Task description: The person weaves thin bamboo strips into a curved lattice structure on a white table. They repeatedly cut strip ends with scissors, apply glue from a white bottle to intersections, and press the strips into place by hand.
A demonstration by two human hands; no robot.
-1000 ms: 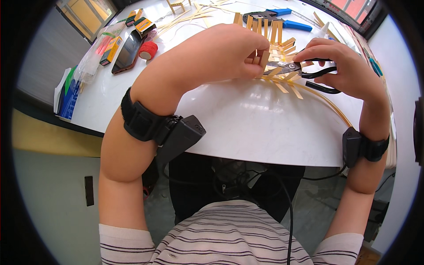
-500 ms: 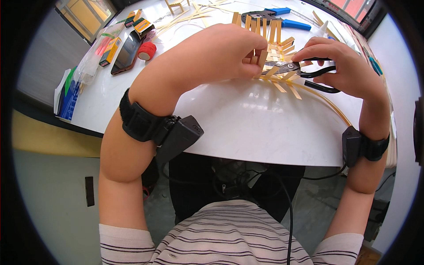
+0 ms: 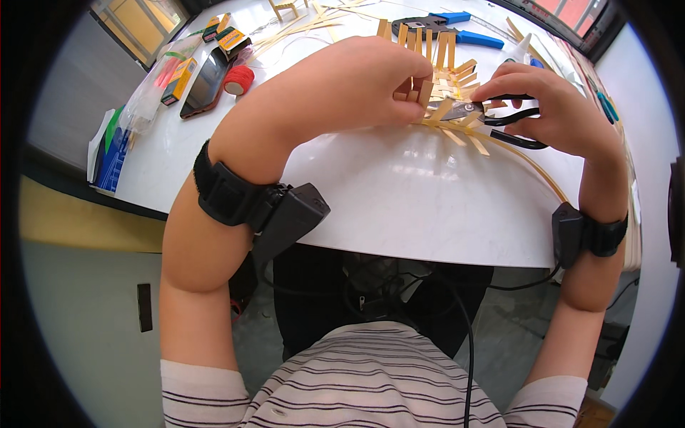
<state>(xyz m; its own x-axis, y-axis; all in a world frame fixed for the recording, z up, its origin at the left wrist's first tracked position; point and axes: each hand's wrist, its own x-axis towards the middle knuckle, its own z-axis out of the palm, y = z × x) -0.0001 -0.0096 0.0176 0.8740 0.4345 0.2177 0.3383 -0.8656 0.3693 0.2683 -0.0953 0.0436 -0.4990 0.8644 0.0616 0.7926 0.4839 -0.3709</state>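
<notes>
A woven mat of flat bamboo strips [image 3: 444,71] lies on the white table [image 3: 399,192], with loose strip ends sticking out on every side. My left hand [image 3: 371,78] pinches one strip at the mat's near edge. My right hand [image 3: 549,103] holds black-handled cutting pliers [image 3: 492,118], whose metal jaws sit against the strip right beside my left fingertips. Both wrists wear black bands with small black boxes.
Blue-handled pliers [image 3: 457,25] lie behind the mat. At the far left are a red thread spool [image 3: 237,78], a dark phone [image 3: 203,89], small yellow boxes [image 3: 230,39] and a plastic bag of supplies [image 3: 146,96]. Loose bamboo strips [image 3: 307,25] are scattered at the back.
</notes>
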